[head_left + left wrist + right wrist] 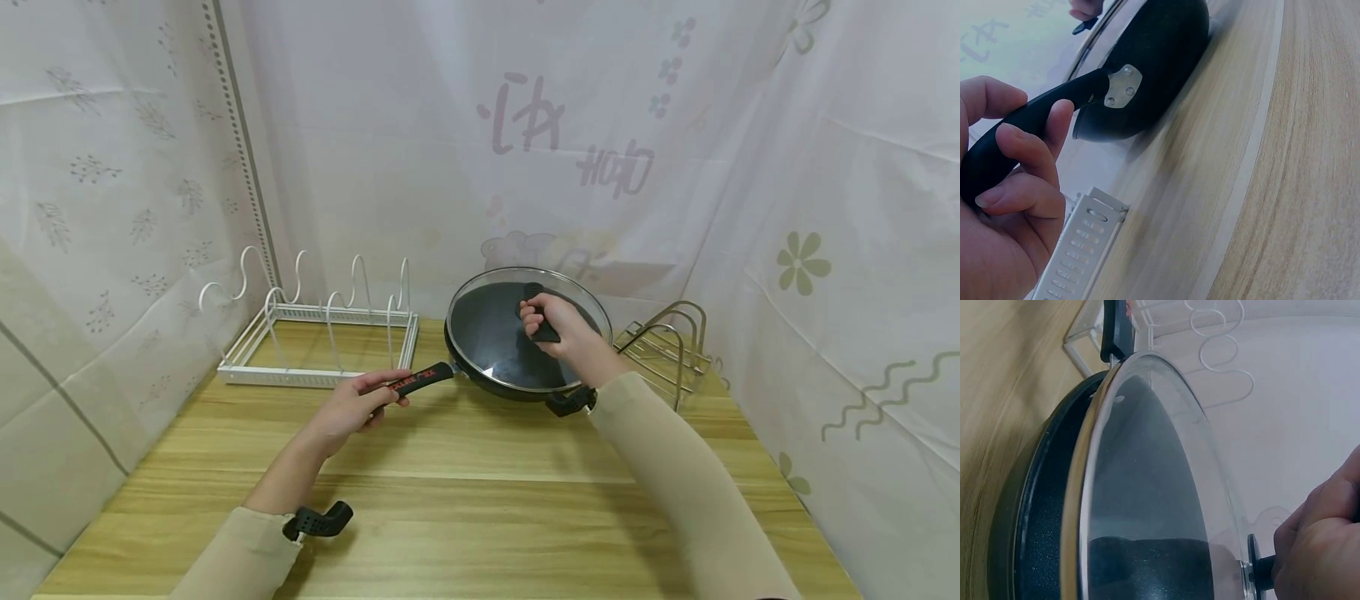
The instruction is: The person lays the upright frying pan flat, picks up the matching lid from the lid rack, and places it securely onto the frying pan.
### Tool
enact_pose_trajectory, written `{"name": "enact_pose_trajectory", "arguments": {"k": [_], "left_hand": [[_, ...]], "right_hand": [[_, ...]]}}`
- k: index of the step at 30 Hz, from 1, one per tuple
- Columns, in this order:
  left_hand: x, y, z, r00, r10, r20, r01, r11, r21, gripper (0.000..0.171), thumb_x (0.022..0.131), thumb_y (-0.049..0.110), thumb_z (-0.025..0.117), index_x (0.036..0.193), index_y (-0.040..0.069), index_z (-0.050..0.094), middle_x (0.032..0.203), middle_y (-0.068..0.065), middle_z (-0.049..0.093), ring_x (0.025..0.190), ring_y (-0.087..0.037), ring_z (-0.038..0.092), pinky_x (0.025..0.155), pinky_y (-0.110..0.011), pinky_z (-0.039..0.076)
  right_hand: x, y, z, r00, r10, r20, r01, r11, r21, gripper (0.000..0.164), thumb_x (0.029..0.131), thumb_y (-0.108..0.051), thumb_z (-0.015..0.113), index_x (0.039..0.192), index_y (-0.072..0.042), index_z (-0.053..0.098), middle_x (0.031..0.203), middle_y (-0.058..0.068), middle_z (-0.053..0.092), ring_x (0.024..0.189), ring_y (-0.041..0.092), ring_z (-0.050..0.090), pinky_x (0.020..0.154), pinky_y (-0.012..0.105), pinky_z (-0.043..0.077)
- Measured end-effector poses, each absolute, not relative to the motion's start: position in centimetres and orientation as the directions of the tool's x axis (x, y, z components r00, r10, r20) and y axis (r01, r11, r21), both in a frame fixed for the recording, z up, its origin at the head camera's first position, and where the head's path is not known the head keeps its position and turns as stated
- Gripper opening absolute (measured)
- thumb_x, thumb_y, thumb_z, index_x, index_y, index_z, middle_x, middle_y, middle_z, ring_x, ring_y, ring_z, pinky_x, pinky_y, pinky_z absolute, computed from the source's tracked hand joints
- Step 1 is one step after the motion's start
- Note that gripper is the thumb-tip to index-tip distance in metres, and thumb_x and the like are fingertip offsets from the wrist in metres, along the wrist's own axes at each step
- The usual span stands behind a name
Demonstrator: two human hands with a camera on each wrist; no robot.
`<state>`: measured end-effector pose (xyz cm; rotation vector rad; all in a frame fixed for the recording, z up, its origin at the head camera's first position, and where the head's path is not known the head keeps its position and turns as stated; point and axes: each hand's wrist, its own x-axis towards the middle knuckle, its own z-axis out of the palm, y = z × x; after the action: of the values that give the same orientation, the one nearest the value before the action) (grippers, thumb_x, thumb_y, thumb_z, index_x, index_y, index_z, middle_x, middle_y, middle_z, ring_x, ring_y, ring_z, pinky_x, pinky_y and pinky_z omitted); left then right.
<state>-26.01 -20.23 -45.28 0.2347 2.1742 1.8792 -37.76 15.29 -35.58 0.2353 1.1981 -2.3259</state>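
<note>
A black frying pan (1160,62) is at the back of the wooden table, its long handle (431,377) pointing left. My left hand (348,410) holds that handle, fingers curled around it, as the left wrist view shows closely. A clear glass lid (1154,469) with a metal rim is over the pan. Around the lid's black knob (546,332) my right hand (568,327) is gripping. In the right wrist view a gap shows between the lid's rim and the pan's edge (1032,481). Whether the pan's base touches the table is unclear.
Left of the pan stands a white wire rack (281,377) with curved dividers. A gold-coloured wire rack (681,360) is at the right, partly behind the right arm. Printed curtains (390,150) enclose the back and sides of the wooden table (465,517).
</note>
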Motion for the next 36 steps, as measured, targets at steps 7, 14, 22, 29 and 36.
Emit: {"name": "enact_pose_trajectory", "arguments": {"k": [7, 14, 22, 29, 36], "left_hand": [[-26.1, -20.3, -45.5, -0.955, 0.285, -0.086, -0.043, 0.156, 0.987, 0.052, 0.107, 0.012, 0.06, 0.158, 0.007, 0.058, 0.1, -0.003, 0.079, 0.057, -0.008, 0.04, 0.051, -0.022, 0.028], [-26.1, -20.3, -45.7, -0.955, 0.282, -0.09, -0.046, 0.157, 0.987, 0.052, 0.107, 0.011, 0.059, 0.159, 0.005, 0.057, 0.101, -0.004, 0.079, 0.056, -0.008, 0.041, 0.051, -0.022, 0.029], [-26.1, -20.4, -45.6, -0.953, 0.293, -0.081, -0.039, 0.145, 0.989, 0.052, 0.106, 0.011, 0.06, 0.158, 0.005, 0.058, 0.096, 0.003, 0.078, 0.056, -0.007, 0.041, 0.05, -0.022, 0.028], [-26.3, -20.3, -45.7, -0.952, 0.29, -0.094, -0.054, 0.145, 0.988, 0.052, 0.106, 0.012, 0.059, 0.158, 0.007, 0.059, 0.097, 0.003, 0.078, 0.057, -0.008, 0.041, 0.051, -0.022, 0.029], [-26.3, -20.4, -45.6, -0.951, 0.297, -0.092, -0.049, 0.15, 0.987, 0.052, 0.106, 0.012, 0.06, 0.158, 0.006, 0.058, 0.097, 0.003, 0.078, 0.058, -0.008, 0.041, 0.052, -0.021, 0.029]], "right_hand": [[-38.3, 15.1, -35.9, -0.852, -0.356, -0.383, 0.519, -0.49, -0.7, 0.013, 0.119, -0.017, 0.032, 0.119, -0.006, 0.04, 0.084, 0.001, 0.042, 0.05, 0.006, 0.037, 0.043, 0.018, 0.042], [-38.9, 14.9, -36.3, -0.839, -0.377, -0.392, 0.541, -0.506, -0.672, 0.013, 0.117, -0.013, 0.031, 0.113, -0.005, 0.04, 0.081, 0.001, 0.041, 0.049, 0.006, 0.038, 0.042, 0.018, 0.041], [-39.2, 14.5, -36.7, -0.835, -0.371, -0.405, 0.547, -0.499, -0.672, 0.011, 0.117, -0.011, 0.032, 0.116, -0.004, 0.04, 0.08, 0.0, 0.042, 0.051, 0.006, 0.037, 0.043, 0.017, 0.04], [-39.3, 14.5, -37.1, -0.837, -0.361, -0.411, 0.546, -0.503, -0.67, 0.012, 0.116, -0.011, 0.032, 0.114, -0.004, 0.042, 0.079, 0.0, 0.042, 0.05, 0.005, 0.037, 0.042, 0.017, 0.041], [-39.5, 14.5, -37.5, -0.836, -0.354, -0.418, 0.548, -0.509, -0.664, 0.013, 0.116, -0.011, 0.033, 0.113, -0.003, 0.042, 0.078, 0.0, 0.042, 0.049, 0.006, 0.037, 0.042, 0.018, 0.041]]}}
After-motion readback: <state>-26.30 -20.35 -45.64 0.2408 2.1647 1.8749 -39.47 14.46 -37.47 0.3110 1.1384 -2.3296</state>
